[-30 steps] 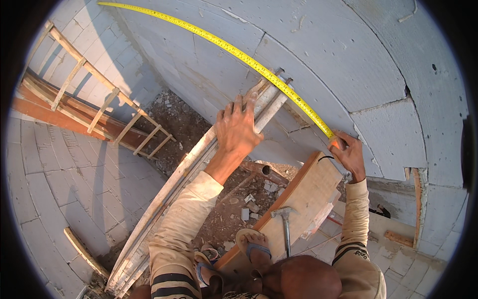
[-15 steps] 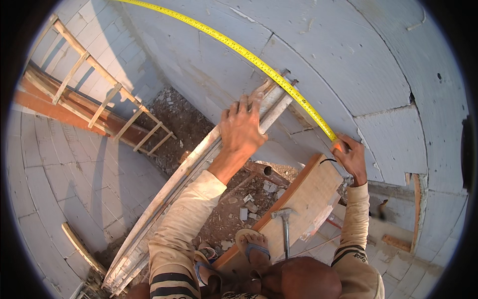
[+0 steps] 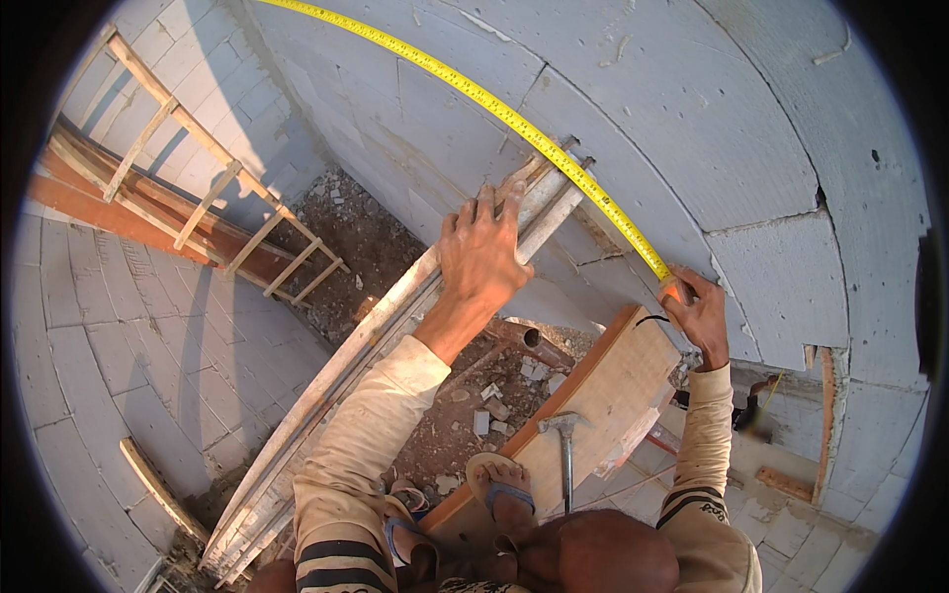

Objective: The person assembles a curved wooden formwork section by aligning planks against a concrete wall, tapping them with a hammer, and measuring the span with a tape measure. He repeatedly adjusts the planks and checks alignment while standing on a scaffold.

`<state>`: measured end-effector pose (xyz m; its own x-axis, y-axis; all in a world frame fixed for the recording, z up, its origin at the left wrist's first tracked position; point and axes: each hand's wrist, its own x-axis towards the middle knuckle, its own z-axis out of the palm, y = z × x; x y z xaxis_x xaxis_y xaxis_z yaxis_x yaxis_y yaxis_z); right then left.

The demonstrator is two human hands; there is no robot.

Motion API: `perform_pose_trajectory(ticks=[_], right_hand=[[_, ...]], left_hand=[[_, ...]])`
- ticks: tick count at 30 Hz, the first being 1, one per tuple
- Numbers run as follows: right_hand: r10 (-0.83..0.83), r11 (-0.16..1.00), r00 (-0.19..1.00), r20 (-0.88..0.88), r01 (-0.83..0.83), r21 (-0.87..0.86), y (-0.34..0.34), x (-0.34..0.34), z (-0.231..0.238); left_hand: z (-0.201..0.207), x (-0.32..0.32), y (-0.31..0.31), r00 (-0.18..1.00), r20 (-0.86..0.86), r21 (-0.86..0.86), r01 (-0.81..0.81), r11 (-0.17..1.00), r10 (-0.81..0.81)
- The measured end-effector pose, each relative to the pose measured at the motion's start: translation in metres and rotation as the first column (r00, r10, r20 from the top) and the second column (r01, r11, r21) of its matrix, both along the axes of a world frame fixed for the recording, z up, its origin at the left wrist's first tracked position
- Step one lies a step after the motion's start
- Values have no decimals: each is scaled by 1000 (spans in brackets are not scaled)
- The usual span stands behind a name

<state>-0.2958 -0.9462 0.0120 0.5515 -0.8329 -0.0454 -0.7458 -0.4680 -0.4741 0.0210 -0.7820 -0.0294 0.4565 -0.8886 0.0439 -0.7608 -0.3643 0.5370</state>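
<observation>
My right hand (image 3: 700, 314) pinches the orange case of a tape measure (image 3: 675, 291) against the grey block wall. From it the yellow tape blade (image 3: 474, 95) runs along the wall in a long curve and leaves the view at the top left. My left hand (image 3: 481, 259) grips the upper end of a long, mortar-stained wooden beam (image 3: 331, 435), fingers over its edge. That end leans by the wall, just below the blade. A hammer (image 3: 565, 450) lies on the wooden plank (image 3: 618, 381) between my arms, and my sandalled foot (image 3: 502, 484) rests on the plank.
A wooden ladder (image 3: 206, 206) leans at the left beside a reddish-brown beam (image 3: 119, 219). Rubble (image 3: 494, 405) and a pipe (image 3: 534, 341) lie on the ground below. Beyond my right forearm is a blurred dark shape (image 3: 756, 407) with a thin yellow line.
Both hands keep their places and holds. The far part of the tape blade has shifted slightly to the right. Beyond my right forearm, the dark shape shows more, with a thin yellow line beside it.
</observation>
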Motion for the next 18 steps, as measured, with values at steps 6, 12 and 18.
perform_pose_trajectory(ticks=[6,12,18], right_hand=[[-32,997,997,-69,36,65,1,3,7],[-31,997,999,-41,34,68,1,3,6],[-19,999,998,-58,22,45,0,1,4]], left_hand=[[0,0,0,998,61,-8,-5,1000,5],[-1,0,1,998,67,-22,-1,1000,2],[-1,0,1,998,68,-20,-1,1000,2]])
